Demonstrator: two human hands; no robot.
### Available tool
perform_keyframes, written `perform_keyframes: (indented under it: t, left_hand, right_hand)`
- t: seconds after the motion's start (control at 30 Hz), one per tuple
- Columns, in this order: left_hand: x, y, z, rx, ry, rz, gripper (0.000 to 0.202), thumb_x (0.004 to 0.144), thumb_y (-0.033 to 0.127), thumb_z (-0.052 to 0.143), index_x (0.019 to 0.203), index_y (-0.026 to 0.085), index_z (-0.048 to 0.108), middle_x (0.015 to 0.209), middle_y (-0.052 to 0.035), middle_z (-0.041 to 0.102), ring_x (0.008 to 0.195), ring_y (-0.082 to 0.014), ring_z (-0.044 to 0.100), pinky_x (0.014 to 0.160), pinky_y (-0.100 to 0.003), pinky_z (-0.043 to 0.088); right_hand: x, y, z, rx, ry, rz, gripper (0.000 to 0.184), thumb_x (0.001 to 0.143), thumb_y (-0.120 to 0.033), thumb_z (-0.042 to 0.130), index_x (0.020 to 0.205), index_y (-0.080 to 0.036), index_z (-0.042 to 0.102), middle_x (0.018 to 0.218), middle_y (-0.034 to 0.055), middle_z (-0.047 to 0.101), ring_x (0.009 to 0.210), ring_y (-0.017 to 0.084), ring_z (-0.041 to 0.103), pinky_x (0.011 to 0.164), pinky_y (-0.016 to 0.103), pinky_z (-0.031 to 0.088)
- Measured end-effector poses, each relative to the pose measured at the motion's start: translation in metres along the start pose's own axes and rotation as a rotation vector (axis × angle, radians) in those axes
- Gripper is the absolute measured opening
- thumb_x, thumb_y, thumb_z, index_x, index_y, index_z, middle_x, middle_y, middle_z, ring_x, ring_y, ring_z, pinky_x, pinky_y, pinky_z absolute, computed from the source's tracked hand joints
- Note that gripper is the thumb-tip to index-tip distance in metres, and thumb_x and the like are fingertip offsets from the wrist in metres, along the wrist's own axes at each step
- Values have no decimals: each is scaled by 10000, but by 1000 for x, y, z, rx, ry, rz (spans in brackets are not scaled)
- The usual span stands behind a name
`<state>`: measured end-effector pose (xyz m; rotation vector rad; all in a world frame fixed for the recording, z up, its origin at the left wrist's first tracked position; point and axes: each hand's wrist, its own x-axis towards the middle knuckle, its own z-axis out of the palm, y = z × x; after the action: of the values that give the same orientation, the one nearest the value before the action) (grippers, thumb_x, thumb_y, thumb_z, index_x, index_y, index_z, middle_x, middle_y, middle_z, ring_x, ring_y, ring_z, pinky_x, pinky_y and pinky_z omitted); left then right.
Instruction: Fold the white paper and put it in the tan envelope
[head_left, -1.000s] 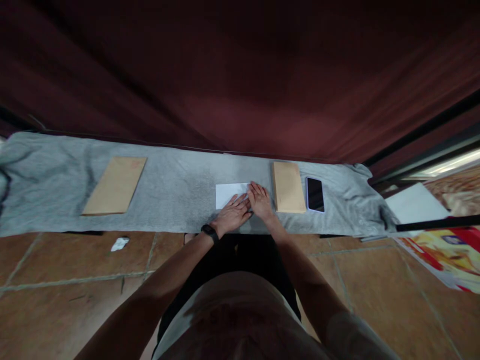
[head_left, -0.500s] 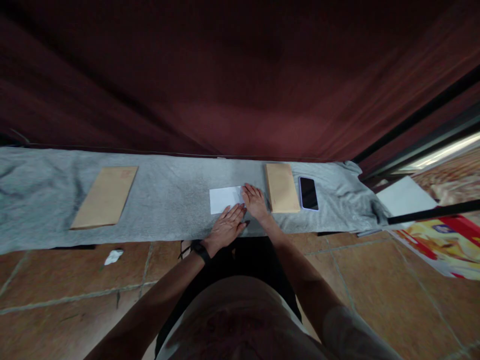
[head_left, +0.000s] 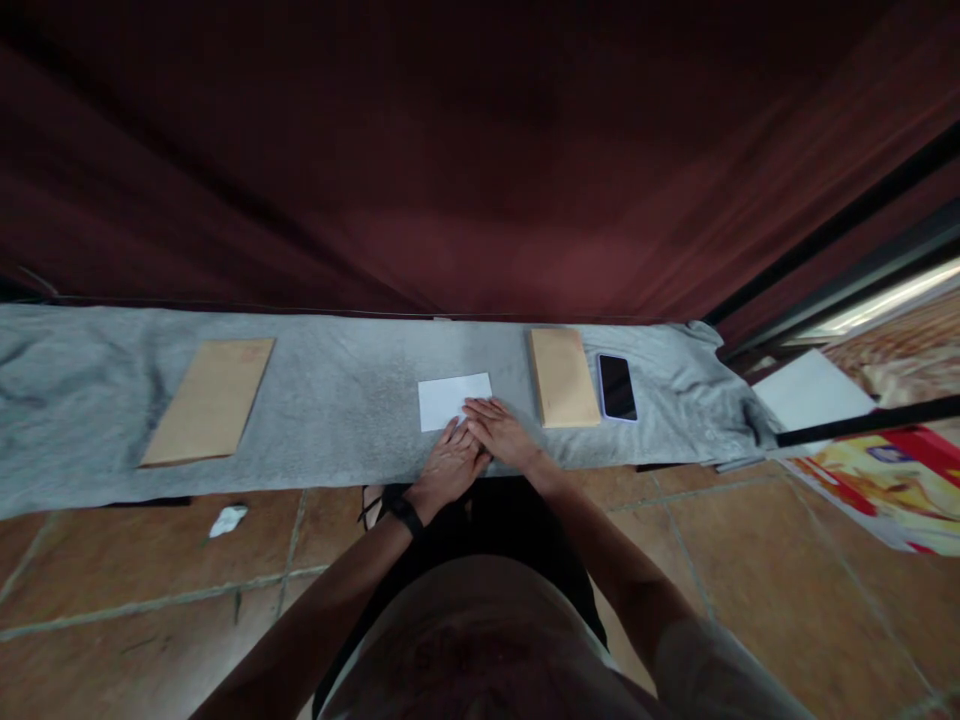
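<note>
1. The flat white paper rectangle lies in the middle of the long counter, which has a soft grey cloth over it. It sits right in front of the person, likely so both hands can get to it easily.
2. The bare left hand, below a black wristband, lies flat at the paper's near edge. Its fingers are out straight and close together, not pinching anything. Maybe that helps stop the paper from sliding.
3. The bare right hand crosses over the left fingertips, by the paper's near right corner. Its fingers are straight and close together too. Two hands there may press harder than one. I cannot tell if the paper is folded under them.
4. A thick, tan paper envelope pile is near the right hand, perhaps to be easy to reach.
5. A black-screened phone with a pale purple edge lies just beside that pile, out of the hands' way.
6. A flat tan paper envelope lies well apart on the left, which leaves room in the middle.
</note>
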<state>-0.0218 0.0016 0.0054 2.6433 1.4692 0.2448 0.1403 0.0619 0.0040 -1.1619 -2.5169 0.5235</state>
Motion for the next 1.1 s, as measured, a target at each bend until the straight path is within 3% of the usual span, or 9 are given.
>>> perform_keyframes:
  t: [0.43,0.57,0.73,0.87,0.97,1.1]
  left_hand:
    - [-2,5,-2,-2,10,-30,522,1055,404,367,1511,172,473,1541,-102,519,1507,-244,359,1274,-491,194]
    - [4,7,-6,0,22,-67,537,1047,386,368,1532,170,446,1555,-108,501,1491,-261,384,1244,-491,262]
    - [26,7,-21,77,-11,-140,475,1018,281,403,1453,146,539,1512,-146,541,1401,-305,485,1160,-494,379]
    - [44,5,-28,132,-74,-136,405,973,162,422,1306,99,644,1429,-197,585,1291,-333,551,1036,-488,483]
    - [54,8,-29,140,-94,-132,352,930,112,463,1186,95,705,1298,-229,638,1206,-344,587,938,-460,535]
    - [62,16,-30,144,-93,-151,399,921,103,468,1269,68,660,1215,-258,656,1147,-356,608,857,-436,567]
  right_hand:
    - [27,22,-4,-80,61,133,489,1090,-357,326,1520,-178,475,1612,57,410,1521,193,342,1284,429,212]
    - [38,25,-7,-74,112,214,486,1094,-363,294,1496,-196,510,1582,60,461,1500,193,381,1269,442,253]
    - [41,25,-10,-21,183,308,509,1098,-338,246,1427,-142,582,1461,118,600,1407,202,507,1207,403,370]
    - [32,23,-10,-22,198,336,475,1075,-278,295,1431,-145,579,1403,162,636,1348,271,553,1159,487,420]
    - [27,24,-9,98,214,405,463,1074,-335,313,1368,-183,638,1301,142,700,1242,277,628,1091,461,480]
    - [28,29,-5,486,311,636,582,1057,-557,306,1147,-195,752,1041,106,776,1037,252,720,968,384,544]
